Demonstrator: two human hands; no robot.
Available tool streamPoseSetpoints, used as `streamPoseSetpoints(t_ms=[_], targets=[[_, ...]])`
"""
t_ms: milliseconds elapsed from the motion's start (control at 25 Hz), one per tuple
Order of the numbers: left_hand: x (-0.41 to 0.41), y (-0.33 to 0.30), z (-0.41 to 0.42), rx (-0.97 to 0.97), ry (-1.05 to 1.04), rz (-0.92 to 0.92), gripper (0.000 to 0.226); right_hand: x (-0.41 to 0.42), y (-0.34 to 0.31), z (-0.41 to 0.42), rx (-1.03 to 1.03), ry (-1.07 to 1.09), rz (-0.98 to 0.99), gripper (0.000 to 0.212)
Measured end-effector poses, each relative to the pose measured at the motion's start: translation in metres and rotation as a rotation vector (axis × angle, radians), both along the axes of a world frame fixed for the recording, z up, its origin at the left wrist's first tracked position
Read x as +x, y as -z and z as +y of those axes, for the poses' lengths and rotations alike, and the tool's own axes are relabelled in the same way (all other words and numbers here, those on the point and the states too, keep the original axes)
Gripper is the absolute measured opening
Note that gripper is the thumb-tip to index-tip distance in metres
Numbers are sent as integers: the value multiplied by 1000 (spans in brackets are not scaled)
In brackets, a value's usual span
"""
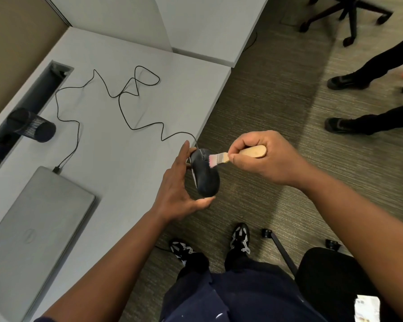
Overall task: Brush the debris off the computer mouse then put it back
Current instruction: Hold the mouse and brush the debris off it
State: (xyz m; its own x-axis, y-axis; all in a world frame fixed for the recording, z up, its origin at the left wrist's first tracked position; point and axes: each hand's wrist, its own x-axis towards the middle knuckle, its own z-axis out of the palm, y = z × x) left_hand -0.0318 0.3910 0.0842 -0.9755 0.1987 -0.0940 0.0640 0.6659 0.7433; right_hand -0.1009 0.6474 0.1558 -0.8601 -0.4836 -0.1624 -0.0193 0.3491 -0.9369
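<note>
Two hands share the work here: our left hand (177, 189) cradles the mouse (205, 174) just past the desk (130, 159) edge, above the carpet, with its fingers clamped along the mouse's sides, while our right hand (263, 156) has its fingers closed round the wooden handle of a small brush (221, 158). The bristles touch the top of the mouse near the wheel. To brush well, we judge it best to sweep in short strokes away from the desk, so that crumbs fall to the floor (not back onto the desk or the shut laptop (40, 224)). We should tilt the mouse so the bristles reach the seams beside the buttons, and keep the cable (126, 112) slack, since it trails across the desk to the laptop. Whether any debris remains is too small to tell.
</note>
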Motion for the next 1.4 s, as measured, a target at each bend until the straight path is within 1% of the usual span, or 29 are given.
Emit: streamPoseSetpoints(t_ms=[120, 200, 320, 440, 640, 1040, 1240, 1400], targets=[[-1, -2, -1, -4, 34, -7, 148, -4, 0, -3, -82, 119, -96, 11], [-1, -2, -2, 16, 50, -29, 147, -8, -2, -4, -109, 137, -147, 8], [0, -5, 0, 14, 81, -33, 146, -10, -5, -8, -91, 129, -182, 4], [-2, -8, 3, -10, 99, -26, 146, -11, -4, -16, -49, 151, -161, 4], [-1, -4, 3, -9, 109, -57, 147, -10, 0, -26, -11, 130, -54, 7], [2, -6, 7, 65, 116, -58, 146, -7, 11, -33, -49, 213, 95, 6], [2, -5, 9, 108, 115, -46, 147, -4, 19, -35, 5, 231, 236, 7], [5, -3, 8, 110, 106, -70, 148, -2, 32, -35, 44, 225, 353, 14]])
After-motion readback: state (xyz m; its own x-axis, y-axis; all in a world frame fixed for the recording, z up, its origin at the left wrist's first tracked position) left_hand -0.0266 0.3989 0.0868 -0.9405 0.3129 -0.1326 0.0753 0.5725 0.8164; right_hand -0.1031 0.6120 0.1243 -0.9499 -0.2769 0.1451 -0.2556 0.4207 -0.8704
